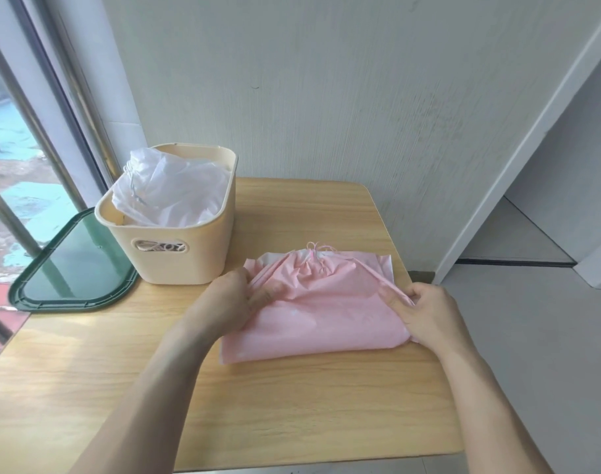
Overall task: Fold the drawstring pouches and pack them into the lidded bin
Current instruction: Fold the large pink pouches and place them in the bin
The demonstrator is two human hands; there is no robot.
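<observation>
1. My left hand [235, 301] is curled over the left edge of the pink pouch [321, 313], thumb and fingers pinching a gathered fold of the thin material near its upper left corner.
2. My right hand [425, 311] grips the pouch's right edge, fingers bent round a raised crease that runs up from my fingertips toward the drawstring.
3. The pink pouch lies flat between my hands on the wooden table [292, 405], towards the table's right side. Its mouth faces away from me and is puckered at the middle, where the pink drawstring [316, 249] sits in small loops. A whitish lining shows at both far corners.
4. Beyond my left hand, just beside the pouch's upper left corner, stands the cream bin [175, 254]. It is open, and I cannot tell whether bin and pouch touch.
5. Inside the bin a white pouch [170, 193] is bunched up and rises above the rim, its cord hanging at the left side. Through the handle slot in the near wall some pale cord is visible.
6. The green lid [75, 265] lies flat on the table left of the bin, touching or nearly touching it, and partly overhangs the table's edge by the window [15, 172].
7. A pale wall [326, 97] stands behind the table, with a doorway to the right.
</observation>
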